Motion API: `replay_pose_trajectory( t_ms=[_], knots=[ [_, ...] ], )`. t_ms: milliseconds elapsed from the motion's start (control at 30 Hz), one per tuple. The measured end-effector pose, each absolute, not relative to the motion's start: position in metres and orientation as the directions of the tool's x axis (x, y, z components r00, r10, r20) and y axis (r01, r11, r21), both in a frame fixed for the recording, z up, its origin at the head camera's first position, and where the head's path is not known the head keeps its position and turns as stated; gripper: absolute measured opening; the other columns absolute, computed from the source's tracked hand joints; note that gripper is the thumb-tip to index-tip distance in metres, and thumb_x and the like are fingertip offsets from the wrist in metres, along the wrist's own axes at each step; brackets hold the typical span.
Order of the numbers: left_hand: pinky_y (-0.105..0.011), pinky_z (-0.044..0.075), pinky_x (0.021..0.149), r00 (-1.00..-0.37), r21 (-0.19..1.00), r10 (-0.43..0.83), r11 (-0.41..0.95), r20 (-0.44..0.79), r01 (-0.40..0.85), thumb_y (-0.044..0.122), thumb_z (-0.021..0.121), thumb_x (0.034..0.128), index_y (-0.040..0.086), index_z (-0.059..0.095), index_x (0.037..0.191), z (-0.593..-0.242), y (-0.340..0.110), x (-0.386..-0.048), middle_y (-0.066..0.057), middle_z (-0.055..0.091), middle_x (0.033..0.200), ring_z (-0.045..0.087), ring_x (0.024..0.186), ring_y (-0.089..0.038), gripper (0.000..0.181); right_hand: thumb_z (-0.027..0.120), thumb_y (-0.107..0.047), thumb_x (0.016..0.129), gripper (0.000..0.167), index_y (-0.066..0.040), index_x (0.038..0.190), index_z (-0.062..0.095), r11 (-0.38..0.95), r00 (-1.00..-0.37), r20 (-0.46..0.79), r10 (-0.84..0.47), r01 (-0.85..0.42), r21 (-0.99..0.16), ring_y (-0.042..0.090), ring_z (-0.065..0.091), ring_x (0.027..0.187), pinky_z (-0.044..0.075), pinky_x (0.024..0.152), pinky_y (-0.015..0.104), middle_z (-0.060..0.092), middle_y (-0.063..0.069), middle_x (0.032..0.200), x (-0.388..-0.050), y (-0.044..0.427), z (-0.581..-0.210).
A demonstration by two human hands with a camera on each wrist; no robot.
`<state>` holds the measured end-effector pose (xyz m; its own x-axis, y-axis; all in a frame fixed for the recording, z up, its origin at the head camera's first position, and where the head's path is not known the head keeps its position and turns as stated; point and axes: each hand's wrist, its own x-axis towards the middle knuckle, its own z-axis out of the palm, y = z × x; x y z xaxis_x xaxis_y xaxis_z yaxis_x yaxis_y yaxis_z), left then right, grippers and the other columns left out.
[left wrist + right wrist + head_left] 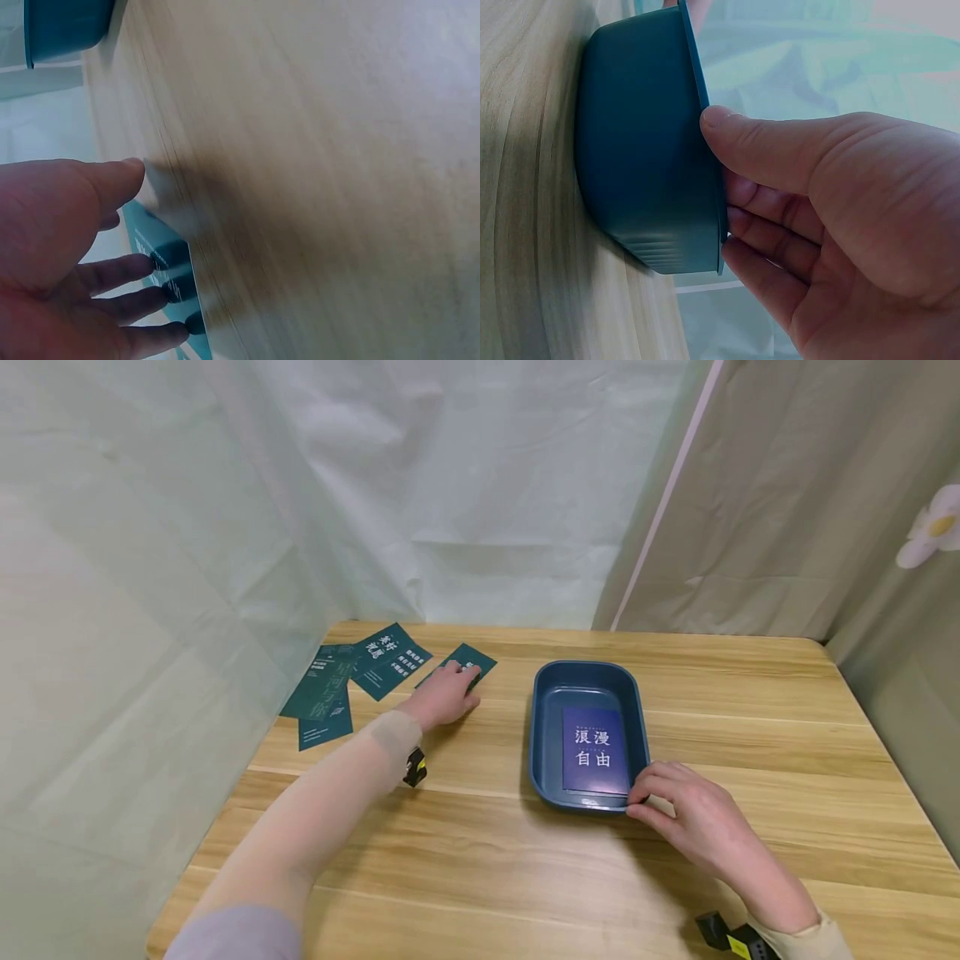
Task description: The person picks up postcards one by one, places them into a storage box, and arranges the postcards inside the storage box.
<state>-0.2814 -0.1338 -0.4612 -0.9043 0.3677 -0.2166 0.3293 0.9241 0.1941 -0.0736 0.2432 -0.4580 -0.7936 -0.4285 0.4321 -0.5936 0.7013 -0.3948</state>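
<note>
Rectangular dark-green card (pixel 483 658) is lying under our left hand (pixel 444 695), fingers apart.
With our right hand (pixel 693 810) we're pinching a round-cornered blue tray (pixel 585 677) on a grained wood tabletop (pixel 750 718), creased pale curtains (pixel 487 485) hanging behind.

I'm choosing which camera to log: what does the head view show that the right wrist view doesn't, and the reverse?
Only the head view shows the purple card lying inside the blue tray, and the green cards on the table's left side.

Only the right wrist view shows the ridges on the tray's outer wall.

Both show the right hand gripping the tray's rim, and the wooden table.
</note>
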Motion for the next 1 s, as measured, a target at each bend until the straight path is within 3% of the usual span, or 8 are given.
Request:
replay_pose_trajectory(
  t_ms=[167, 433, 600, 733, 1000],
  knots=[
    [-0.055, 0.044, 0.12, -0.94, 0.216, 0.292, 0.943, -0.177, 0.252, 0.033, 0.067, 0.1132, 0.005, 0.044, 0.167, -0.461, -0.134, -0.291, -0.029, 0.044, 0.159, 0.046, 0.146, -0.045, 0.065, 0.099, -0.012, 0.08, 0.034, -0.034, 0.089, 0.074, 0.703, -0.793, 0.436, -0.425, -0.593, -0.393, 0.004, 0.063, 0.091, 0.056, 0.072, 0.032, 0.067, -0.025, 0.099, -0.074, 0.243, -0.459],
    [-0.055, 0.04, 0.123, -0.951, 0.081, 0.227, 0.973, -0.211, 0.215, 0.041, 0.065, 0.1132, -0.008, 0.056, 0.15, -0.457, -0.134, -0.306, -0.033, 0.056, 0.151, 0.048, 0.145, -0.049, 0.062, 0.099, -0.011, 0.079, 0.035, -0.034, 0.091, 0.075, 0.701, -0.79, 0.439, -0.427, -0.596, -0.391, 0.004, 0.064, 0.091, 0.057, 0.073, 0.033, 0.067, -0.025, 0.099, -0.074, 0.243, -0.459],
    [-0.057, 0.041, 0.121, -0.95, 0.081, 0.212, 0.977, -0.231, 0.198, 0.044, 0.071, 0.1091, -0.004, 0.07, 0.123, -0.452, -0.13, -0.312, -0.027, 0.068, 0.135, 0.052, 0.14, -0.049, 0.05, 0.098, -0.012, 0.079, 0.034, -0.034, 0.091, 0.075, 0.699, -0.791, 0.437, -0.428, -0.596, -0.394, 0.004, 0.064, 0.091, 0.057, 0.073, 0.034, 0.068, -0.025, 0.099, -0.074, 0.244, -0.459],
    [-0.059, 0.042, 0.12, -0.946, 0.063, 0.197, 0.98, -0.259, 0.187, 0.047, 0.075, 0.1066, -0.001, 0.073, 0.107, -0.447, -0.128, -0.313, -0.029, 0.068, 0.136, 0.051, 0.14, -0.052, 0.047, 0.098, -0.012, 0.08, 0.033, -0.033, 0.091, 0.076, 0.697, -0.789, 0.439, -0.43, -0.599, -0.394, 0.004, 0.064, 0.091, 0.057, 0.073, 0.033, 0.068, -0.024, 0.1, -0.073, 0.243, -0.459],
    [-0.06, 0.048, 0.114, -0.94, 0.078, 0.116, 0.992, -0.322, 0.096, 0.053, 0.079, 0.102, -0.002, 0.076, 0.119, -0.442, -0.13, -0.316, -0.033, 0.059, 0.148, 0.048, 0.14, -0.053, 0.058, 0.099, -0.012, 0.08, 0.033, -0.032, 0.091, 0.076, 0.699, -0.788, 0.442, -0.43, -0.6, -0.389, 0.005, 0.065, 0.092, 0.058, 0.073, 0.034, 0.068, -0.024, 0.1, -0.072, 0.243, -0.458]
  ],
)
